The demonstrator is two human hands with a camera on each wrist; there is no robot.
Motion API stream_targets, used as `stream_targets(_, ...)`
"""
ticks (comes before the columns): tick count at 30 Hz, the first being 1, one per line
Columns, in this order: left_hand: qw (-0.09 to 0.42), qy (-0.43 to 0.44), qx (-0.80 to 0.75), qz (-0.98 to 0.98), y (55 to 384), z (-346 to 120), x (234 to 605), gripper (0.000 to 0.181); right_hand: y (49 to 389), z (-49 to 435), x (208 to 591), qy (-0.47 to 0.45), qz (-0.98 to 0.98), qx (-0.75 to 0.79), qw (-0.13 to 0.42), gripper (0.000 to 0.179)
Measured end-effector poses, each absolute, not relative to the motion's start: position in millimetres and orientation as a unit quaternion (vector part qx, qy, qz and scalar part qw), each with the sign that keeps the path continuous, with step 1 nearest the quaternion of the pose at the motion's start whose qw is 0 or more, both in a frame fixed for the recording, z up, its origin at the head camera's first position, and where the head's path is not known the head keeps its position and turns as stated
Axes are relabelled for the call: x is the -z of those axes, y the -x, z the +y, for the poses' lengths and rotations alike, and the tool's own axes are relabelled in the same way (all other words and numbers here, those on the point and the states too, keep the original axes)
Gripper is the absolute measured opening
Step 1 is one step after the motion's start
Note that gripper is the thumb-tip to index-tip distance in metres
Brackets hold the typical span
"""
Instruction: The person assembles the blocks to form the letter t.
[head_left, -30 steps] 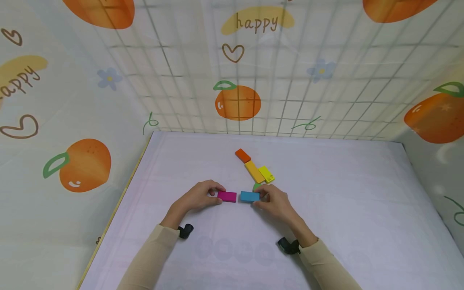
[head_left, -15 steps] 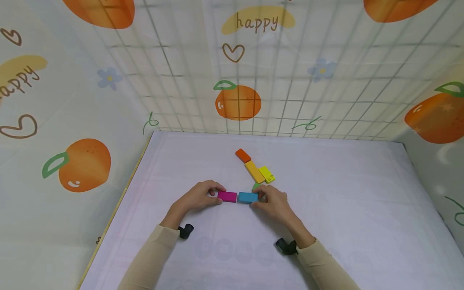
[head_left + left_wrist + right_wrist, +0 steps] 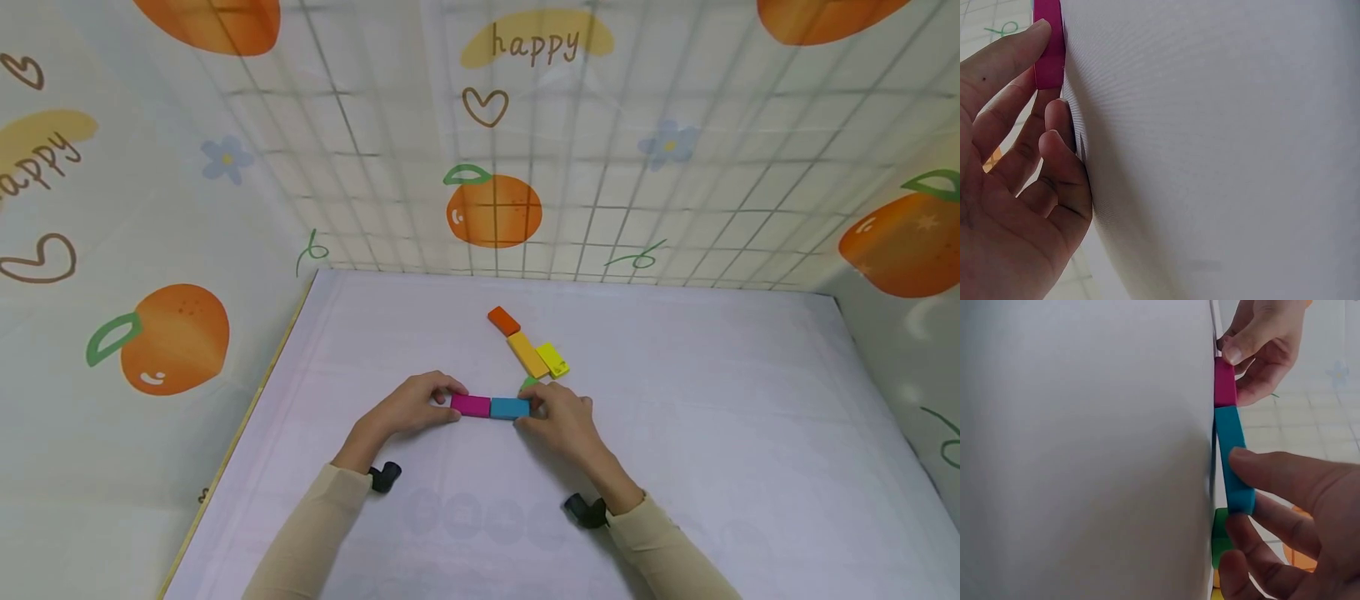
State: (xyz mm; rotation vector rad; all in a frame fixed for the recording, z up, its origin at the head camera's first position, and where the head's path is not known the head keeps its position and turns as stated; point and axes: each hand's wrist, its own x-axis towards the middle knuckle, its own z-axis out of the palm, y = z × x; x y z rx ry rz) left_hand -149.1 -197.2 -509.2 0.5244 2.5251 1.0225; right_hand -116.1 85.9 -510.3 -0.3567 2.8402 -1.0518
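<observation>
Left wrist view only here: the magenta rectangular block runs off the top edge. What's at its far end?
Observer: A blue rectangular block, end to end with it, no gap visible in the head view.
Operator: Is anything holding that one?
Observer: Yes, the right grip pinches it near the end farther from the magenta rectangular block.
Operator: What's close to that grip?
Observer: A green block, partly hidden, so I can't tell its full shape.

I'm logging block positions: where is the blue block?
In the head view, below centre, the right hand pinches the blue block immediately right of the magenta block.
</observation>
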Motion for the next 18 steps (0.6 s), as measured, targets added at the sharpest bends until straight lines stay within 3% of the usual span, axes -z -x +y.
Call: stream_targets(18,0.182,-0.184,-0.356,0.898,149.8,-196.9,509.9,0.033,116.1,80.8,511.0,0.115,0.939,0.320,0.044,0.031)
